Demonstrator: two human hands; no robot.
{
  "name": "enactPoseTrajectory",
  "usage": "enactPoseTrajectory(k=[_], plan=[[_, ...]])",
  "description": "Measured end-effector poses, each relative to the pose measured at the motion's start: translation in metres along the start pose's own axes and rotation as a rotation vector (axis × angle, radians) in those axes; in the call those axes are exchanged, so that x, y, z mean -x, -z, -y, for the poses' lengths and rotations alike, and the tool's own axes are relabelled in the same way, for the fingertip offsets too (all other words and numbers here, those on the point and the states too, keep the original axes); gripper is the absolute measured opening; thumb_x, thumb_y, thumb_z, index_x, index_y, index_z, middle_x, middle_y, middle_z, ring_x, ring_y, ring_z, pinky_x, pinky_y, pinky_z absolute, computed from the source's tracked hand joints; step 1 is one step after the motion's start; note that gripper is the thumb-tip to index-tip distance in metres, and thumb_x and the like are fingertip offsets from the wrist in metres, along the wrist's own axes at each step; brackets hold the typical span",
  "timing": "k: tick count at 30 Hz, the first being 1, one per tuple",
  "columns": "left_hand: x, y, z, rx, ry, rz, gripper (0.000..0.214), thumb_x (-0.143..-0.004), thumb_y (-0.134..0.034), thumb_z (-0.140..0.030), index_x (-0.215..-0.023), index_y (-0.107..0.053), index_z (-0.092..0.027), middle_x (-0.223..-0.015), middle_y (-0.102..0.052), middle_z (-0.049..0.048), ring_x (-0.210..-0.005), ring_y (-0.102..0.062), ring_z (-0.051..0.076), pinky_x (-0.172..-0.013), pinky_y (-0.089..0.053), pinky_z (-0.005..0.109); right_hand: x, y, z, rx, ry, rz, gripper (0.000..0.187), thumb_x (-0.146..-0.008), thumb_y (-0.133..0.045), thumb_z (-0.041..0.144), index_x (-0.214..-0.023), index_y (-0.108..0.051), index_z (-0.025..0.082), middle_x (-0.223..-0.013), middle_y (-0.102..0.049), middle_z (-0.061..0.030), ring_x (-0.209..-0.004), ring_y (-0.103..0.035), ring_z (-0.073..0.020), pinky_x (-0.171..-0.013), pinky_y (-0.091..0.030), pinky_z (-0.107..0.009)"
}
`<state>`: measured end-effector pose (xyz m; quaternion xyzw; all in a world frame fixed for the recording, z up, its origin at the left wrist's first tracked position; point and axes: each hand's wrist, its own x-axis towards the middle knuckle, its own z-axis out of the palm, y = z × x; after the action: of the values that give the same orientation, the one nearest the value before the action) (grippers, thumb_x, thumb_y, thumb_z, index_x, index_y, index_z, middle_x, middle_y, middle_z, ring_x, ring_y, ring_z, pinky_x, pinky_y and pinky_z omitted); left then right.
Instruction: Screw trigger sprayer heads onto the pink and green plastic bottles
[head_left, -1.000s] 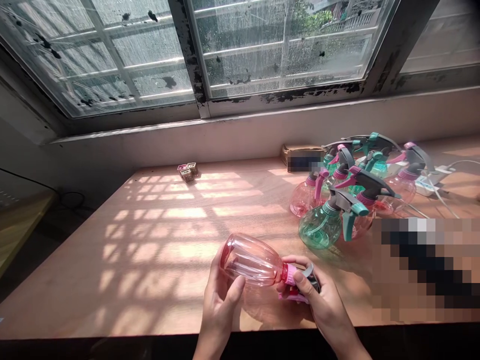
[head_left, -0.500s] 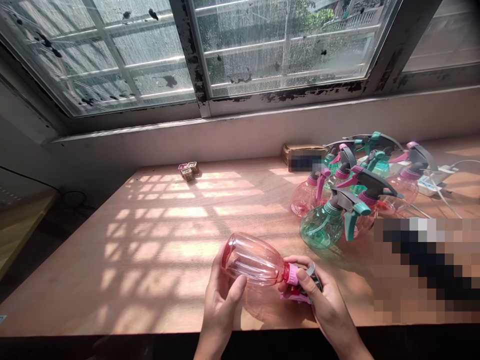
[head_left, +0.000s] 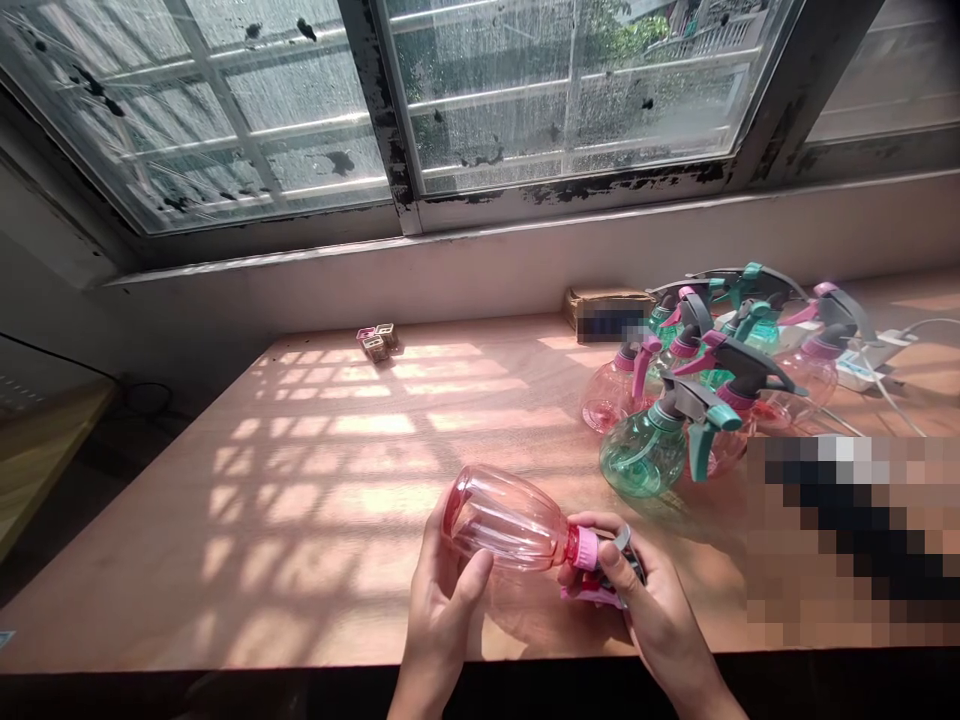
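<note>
A clear pink spray bottle [head_left: 510, 515] lies tilted on its side between my hands, near the table's front edge. My left hand [head_left: 448, 590] cups its base, thumb along the lower side. Around the spray head, with its pink collar, grey body and pink trigger, my right hand [head_left: 637, 580] is closed. The thumb rests just behind the collar, and the palm hides part of the head. Nearest to my right hand stands a green spray bottle [head_left: 641, 460] with a grey and teal head.
Several more pink and green spray bottles [head_left: 609, 395] crowd the right side. Behind them are a cardboard box [head_left: 607, 312] and a white power strip [head_left: 862, 370] with cables. Small square pieces [head_left: 376, 345] sit at the back left, below the window. A blurred patch covers the right edge.
My right thumb has shifted slightly away from the pink collar. The bottle and my left hand look unmoved.
</note>
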<state>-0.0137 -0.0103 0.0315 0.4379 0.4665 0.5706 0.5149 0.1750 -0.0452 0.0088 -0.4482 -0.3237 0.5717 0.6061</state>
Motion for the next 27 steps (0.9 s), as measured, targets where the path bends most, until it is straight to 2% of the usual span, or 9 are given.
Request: enactPoseTrajectory(k=[7,13,27], plan=[[-0.0013,0.0014,0.0024,-0.01,-0.016,-0.003,0.059,-0.088,-0.079,-0.042,-0.144,-0.067,-0.029,-0.151,-0.068,0.0093,-0.143,-0.06,0.034,-0.113,-0.052,0.038,-0.0005,-0.0036,0.0016,0.004,0.0,-0.038,0.044,-0.092,-0.079,0.058,-0.11,-0.076,0.018,-0.075,-0.079,-0.0052,-0.069,-0.077,-0.0236,-0.068,-0.066,-0.034],[-0.0017,0.0021,0.003,-0.018,-0.007,0.005,0.059,-0.088,-0.079,-0.043,-0.145,-0.066,-0.03,-0.153,-0.066,0.0088,-0.144,-0.058,0.035,-0.114,-0.051,0.04,-0.0005,-0.0047,0.0015,0.014,-0.011,-0.05,0.043,-0.092,-0.079,0.057,-0.111,-0.077,0.019,-0.076,-0.079,-0.0038,-0.068,-0.077,-0.0227,-0.062,-0.064,-0.03],[-0.0008,0.0023,0.0023,-0.018,0.015,0.006,0.063,-0.088,-0.08,-0.046,-0.146,-0.064,-0.029,-0.154,-0.066,0.0092,-0.144,-0.058,0.035,-0.113,-0.053,0.038,0.0007,-0.0089,0.0051,0.052,-0.017,-0.086,0.048,-0.089,-0.079,0.062,-0.108,-0.077,0.018,-0.075,-0.078,-0.0052,-0.07,-0.078,-0.0257,-0.066,-0.067,-0.034]])
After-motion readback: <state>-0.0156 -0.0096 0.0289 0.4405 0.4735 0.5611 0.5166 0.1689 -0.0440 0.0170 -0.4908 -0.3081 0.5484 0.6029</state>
